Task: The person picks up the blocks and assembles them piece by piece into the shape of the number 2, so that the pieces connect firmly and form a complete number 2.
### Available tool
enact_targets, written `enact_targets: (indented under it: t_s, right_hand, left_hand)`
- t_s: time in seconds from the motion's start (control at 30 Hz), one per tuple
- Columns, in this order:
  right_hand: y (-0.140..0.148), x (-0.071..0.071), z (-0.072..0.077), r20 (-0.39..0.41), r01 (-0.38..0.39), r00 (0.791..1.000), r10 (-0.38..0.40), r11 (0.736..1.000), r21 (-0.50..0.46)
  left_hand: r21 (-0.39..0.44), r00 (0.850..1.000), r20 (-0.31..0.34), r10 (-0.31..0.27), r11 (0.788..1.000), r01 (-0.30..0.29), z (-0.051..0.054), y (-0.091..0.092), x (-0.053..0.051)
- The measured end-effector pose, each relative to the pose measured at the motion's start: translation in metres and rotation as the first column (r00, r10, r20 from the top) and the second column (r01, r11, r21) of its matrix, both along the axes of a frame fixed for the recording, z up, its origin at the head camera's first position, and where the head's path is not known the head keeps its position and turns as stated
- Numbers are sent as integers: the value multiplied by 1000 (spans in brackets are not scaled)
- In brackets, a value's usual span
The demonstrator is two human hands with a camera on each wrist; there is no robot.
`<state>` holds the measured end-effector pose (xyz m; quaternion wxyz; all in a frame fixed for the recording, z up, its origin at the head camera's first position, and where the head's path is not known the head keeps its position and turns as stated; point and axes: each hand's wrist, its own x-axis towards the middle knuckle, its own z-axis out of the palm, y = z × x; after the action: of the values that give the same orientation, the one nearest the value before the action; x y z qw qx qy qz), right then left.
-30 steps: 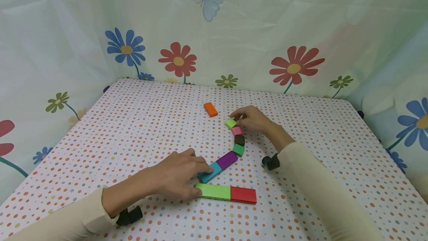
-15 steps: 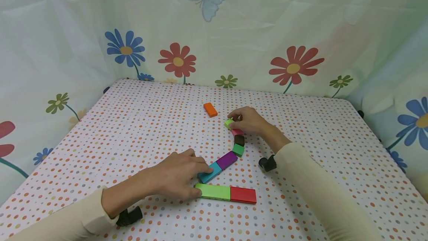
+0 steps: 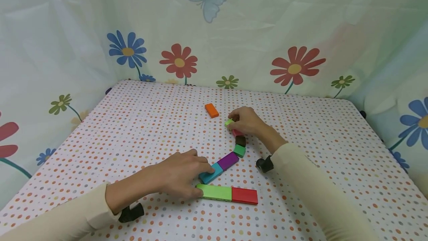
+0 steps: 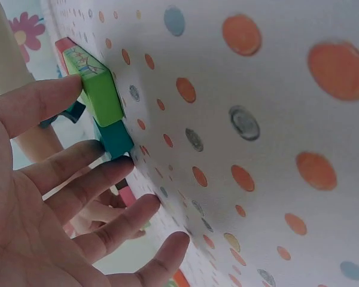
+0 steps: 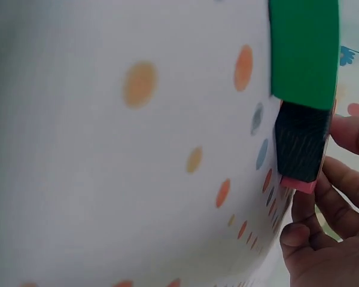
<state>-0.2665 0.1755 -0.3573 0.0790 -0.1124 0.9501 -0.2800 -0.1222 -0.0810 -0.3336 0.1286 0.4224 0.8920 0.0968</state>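
Note:
My right hand [image 3: 248,121] pinches a small light green block [image 3: 229,122] at the far end of a curved row. Behind it in that row come a pink block [image 3: 237,132], a dark brown block [image 3: 240,141], a green block [image 3: 239,150], a purple block [image 3: 228,161] and a blue block [image 3: 211,173]. With fingers spread and nearly straight, my left hand [image 3: 182,174] touches the blue block; its thumb rests against the end of a long light green block [image 3: 215,192]. A red block [image 3: 245,196] abuts that one's right end. In the right wrist view the pinched block is mostly hidden.
An orange block [image 3: 211,110] lies alone beyond the row, left of my right hand. A dotted cloth covers the table [image 3: 150,129]. A flowered curtain [image 3: 234,29] hangs at the back and sides.
My right hand has shifted slightly left and now has its fingers and thumb on the small light green block. My left hand stays in place on the blocks.

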Motion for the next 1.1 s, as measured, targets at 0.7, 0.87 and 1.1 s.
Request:
enact_targets:
  t_s: [0.7, 0.87, 1.1]
  right_hand:
    - [35, 2, 10, -34, 125, 992, -124, 992, 19]
    - [45, 6, 9, -47, 135, 990, -134, 990, 28]
    - [60, 20, 3, -55, 159, 986, -156, 986, 43]
  left_hand:
    - [-26, 1000, 13, 1, 1000, -1, 4, 3, -4]
    - [-20, 1000, 28, 2, 1000, -1, 6, 2, -6]
    - [-21, 998, 55, -30, 999, 31, 11, 10, -14]
